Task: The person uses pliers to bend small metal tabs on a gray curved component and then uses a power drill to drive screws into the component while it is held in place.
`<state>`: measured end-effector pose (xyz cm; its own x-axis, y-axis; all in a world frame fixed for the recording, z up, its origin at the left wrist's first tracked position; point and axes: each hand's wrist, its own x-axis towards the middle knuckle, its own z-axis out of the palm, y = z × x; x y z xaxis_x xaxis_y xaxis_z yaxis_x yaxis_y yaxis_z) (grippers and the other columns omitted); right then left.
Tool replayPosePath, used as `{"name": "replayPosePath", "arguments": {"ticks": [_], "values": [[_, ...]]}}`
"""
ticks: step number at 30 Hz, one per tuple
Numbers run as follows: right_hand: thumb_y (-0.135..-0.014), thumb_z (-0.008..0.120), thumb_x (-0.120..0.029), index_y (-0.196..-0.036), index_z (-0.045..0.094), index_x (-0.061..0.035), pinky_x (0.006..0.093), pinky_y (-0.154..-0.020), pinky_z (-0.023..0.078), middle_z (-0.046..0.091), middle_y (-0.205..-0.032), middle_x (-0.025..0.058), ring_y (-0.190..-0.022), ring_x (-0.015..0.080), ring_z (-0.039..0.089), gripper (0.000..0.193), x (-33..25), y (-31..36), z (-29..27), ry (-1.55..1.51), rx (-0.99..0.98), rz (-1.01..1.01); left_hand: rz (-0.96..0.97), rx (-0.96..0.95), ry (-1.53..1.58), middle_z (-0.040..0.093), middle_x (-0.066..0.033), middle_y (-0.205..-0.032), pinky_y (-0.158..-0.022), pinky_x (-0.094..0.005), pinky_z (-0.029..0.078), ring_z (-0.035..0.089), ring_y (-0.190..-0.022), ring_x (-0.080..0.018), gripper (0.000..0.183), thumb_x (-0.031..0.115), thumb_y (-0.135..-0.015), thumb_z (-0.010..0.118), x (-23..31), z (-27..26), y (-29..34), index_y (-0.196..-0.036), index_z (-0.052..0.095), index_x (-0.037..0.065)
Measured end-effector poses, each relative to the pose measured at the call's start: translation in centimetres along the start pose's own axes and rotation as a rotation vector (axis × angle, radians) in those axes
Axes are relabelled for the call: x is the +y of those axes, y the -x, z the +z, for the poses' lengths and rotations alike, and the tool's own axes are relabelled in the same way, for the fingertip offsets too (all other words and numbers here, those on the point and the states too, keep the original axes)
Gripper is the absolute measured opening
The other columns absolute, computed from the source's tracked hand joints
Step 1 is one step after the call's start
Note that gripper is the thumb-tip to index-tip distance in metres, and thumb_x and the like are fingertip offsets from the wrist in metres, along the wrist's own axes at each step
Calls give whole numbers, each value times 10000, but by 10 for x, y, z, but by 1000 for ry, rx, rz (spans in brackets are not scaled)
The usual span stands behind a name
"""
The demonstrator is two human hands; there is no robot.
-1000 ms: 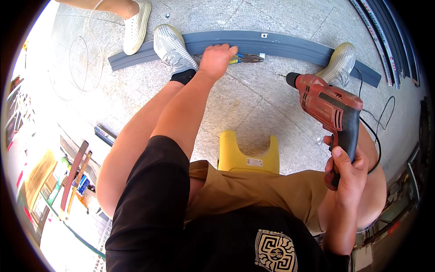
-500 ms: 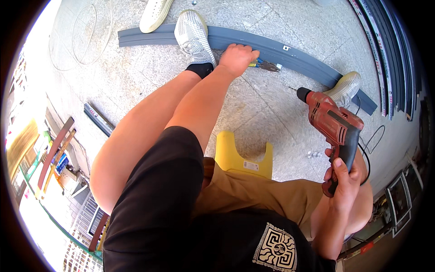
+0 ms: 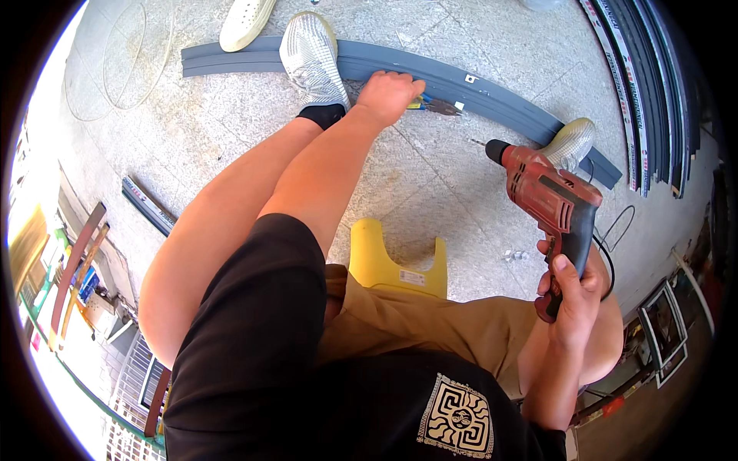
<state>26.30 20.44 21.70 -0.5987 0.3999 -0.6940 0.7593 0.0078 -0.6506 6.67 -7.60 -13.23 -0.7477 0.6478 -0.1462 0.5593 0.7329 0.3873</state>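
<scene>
My right hand (image 3: pixel 573 300) is wrapped round the grip of a red and black power drill (image 3: pixel 544 196). A thin bit sticks out of its black chuck and points up and left. Closed with the knuckles up, my left hand (image 3: pixel 390 97) holds a pair of pliers (image 3: pixel 441 107) with blue and yellow handles; most of the handles are hidden in my palm. This hand lies at the near edge of a long grey metal profile (image 3: pixel 515 110). My left shoe (image 3: pixel 309 58) rests on the profile, and my right shoe (image 3: pixel 570 144) is at its right end.
A yellow plastic stool (image 3: pixel 369 257) stands between my legs. Small clear pieces (image 3: pixel 515 255) lie on the floor near the drill. Long dark profiles (image 3: pixel 644 92) are stacked at the right, and a short profile (image 3: pixel 148 203) lies at the left. Another person's white shoe (image 3: pixel 244 27) is at the top.
The whole view has shifted slightly, so everything sits a little further left. Both hands, the drill and the pliers keep nearly the same place relative to the profile.
</scene>
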Motion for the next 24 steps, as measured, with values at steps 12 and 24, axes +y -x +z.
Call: {"name": "replayPosePath", "arguments": {"ticks": [12, 24], "values": [[-998, 824, -185, -1209, 745, 21, 228, -450, 391, 709, -899, 24, -627, 57, 600, 306, -11, 1, -9, -34, -24, 113, 37, -32, 3, 687, -121, -993, -856, -524, 560, 719, -1024, -379, 267, -28, -883, 642, -1, -14, -10, -1105, 625, 121], [-991, 837, -178, -1198, 746, 15, 225, -457, 399, 707, -882, 2, -636, 35, 602, 298, -6, -3, -19, -86, -64, 167, 38, -82, -35, 689, -125, -1005, -858, -523, 562, 713, -1036, -382, 347, -50, -836, 700, -2, -12, -16, -1125, 609, 119]]}}
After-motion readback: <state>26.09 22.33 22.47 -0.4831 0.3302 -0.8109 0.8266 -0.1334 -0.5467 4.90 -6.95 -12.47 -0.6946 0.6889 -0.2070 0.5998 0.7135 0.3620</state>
